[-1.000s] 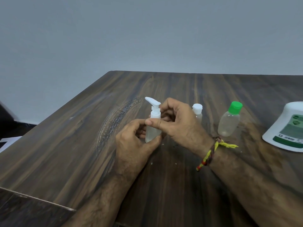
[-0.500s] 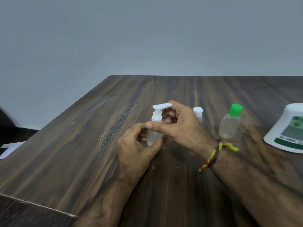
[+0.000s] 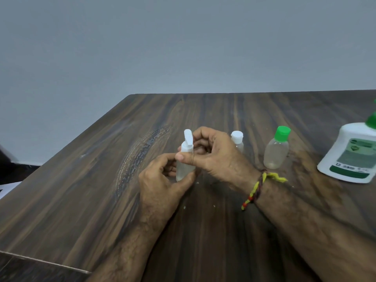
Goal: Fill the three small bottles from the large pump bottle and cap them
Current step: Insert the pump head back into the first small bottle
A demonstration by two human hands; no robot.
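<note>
A small clear bottle with a white pump top stands on the table in the middle. My left hand grips its body from the left. My right hand pinches the white pump collar, thumb in front, fingers behind. Behind my right hand a second small bottle with a white cap is half hidden. A third small clear bottle with a green cap stands upright to the right. The large white bottle with a green label sits at the right edge, its green top cut off by the frame.
The dark wood table has a worn, scratched patch left of the hands. Its left edge runs diagonally, with the floor below. A grey wall rises behind the far edge. A knotted thread band circles my right wrist.
The pump nozzle has turned: it pointed left a second ago, then right, and now points away from me. Both hands stayed on the bottle.
</note>
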